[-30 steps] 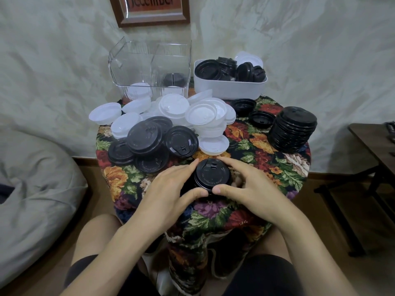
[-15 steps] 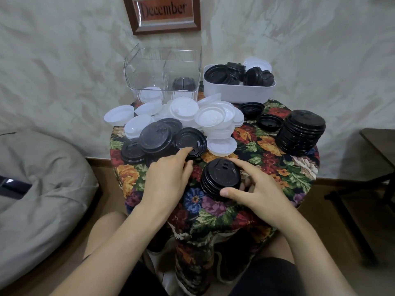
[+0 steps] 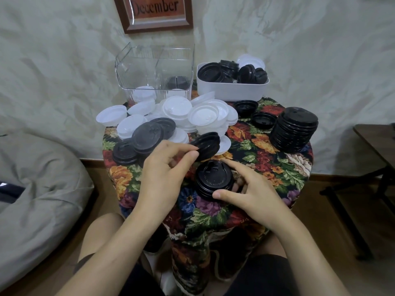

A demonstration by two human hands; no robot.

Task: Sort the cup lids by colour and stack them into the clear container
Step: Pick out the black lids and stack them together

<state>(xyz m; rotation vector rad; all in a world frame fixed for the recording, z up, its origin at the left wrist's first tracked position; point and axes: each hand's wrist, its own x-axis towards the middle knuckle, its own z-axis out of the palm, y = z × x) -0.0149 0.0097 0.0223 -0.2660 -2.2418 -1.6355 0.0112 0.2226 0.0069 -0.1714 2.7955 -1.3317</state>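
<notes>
My left hand (image 3: 164, 167) is now pinching a black lid (image 3: 206, 146), lifting it tilted off the pile (image 3: 147, 137) it was touching, at 12 o'clock of the stack (image 3: 214, 181) my right hand (image 3: 252, 195) is still gripping; its curled fingers (image 3: 237, 185) are half hiding behind it.

One wide-angle head-worn camera (its edges bow slightly) looks forward and down at the round table draped in dark floral cloth (image 3: 267, 167), near and centred; the pale marbled wall (image 3: 299, 50) stands behind the table
</notes>
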